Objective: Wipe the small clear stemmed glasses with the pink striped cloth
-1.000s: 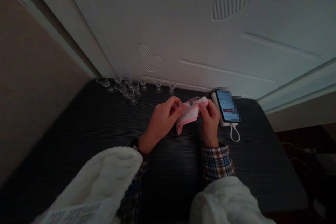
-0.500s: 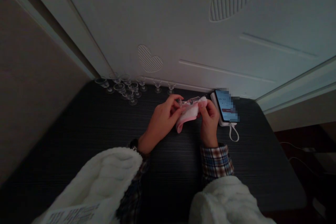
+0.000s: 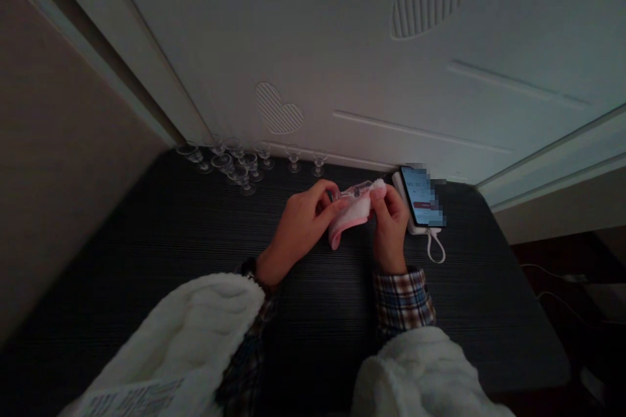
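Observation:
A small clear stemmed glass (image 3: 359,189) lies sideways between my hands, its foot end toward the left. My left hand (image 3: 307,217) pinches the glass by that end, thumb and fingers closed round it. A pink and white cloth (image 3: 353,212) hangs below the glass and wraps its right end. My right hand (image 3: 391,216) grips the cloth against the glass's rim end, thumb on top. The part of the glass inside the cloth is hidden. Both hands are held just above the dark table.
Several similar small glasses (image 3: 238,172) stand in a cluster at the back left, and two more (image 3: 319,161) stand along the white panel (image 3: 313,45). Right of my right hand, a phone (image 3: 420,199) rests on a white block with a strap loop (image 3: 436,247). The dark wood-grained table (image 3: 195,234) spans below.
My left fingers have shifted slightly and cover more of the glass's foot end. The glass and cloth stay in nearly the same place; my right hand has hardly moved.

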A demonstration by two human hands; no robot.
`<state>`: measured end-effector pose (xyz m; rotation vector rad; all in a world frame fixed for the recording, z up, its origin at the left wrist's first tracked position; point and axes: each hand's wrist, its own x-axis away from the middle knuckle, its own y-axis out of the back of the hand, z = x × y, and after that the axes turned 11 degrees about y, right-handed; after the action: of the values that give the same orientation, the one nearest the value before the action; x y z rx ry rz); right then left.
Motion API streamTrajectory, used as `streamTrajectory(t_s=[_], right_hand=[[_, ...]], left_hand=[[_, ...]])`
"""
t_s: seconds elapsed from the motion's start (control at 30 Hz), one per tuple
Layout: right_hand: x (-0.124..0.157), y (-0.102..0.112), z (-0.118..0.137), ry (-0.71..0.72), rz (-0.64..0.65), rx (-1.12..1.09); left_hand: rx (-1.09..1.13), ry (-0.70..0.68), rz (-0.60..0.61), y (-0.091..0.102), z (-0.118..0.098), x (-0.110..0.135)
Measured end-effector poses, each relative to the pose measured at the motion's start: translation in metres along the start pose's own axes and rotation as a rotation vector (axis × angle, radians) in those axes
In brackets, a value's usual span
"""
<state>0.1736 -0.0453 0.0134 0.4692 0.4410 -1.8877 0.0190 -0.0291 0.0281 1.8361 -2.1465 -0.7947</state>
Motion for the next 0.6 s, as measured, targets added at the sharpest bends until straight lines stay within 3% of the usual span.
streamTrajectory(t_s=[0.37, 0.6], right_hand=[[0.0008, -0.0006, 0.0020, 0.004, 0.010, -0.021], [0.0009, -0.0012, 0.0008, -0.017, 0.003, 0.015]], left_hand=[[-0.022, 0.025, 0.002, 0.0034, -0.0050, 0.0015], [0.103, 0.017, -0.003, 0.0012, -0.0026, 0.0003]])
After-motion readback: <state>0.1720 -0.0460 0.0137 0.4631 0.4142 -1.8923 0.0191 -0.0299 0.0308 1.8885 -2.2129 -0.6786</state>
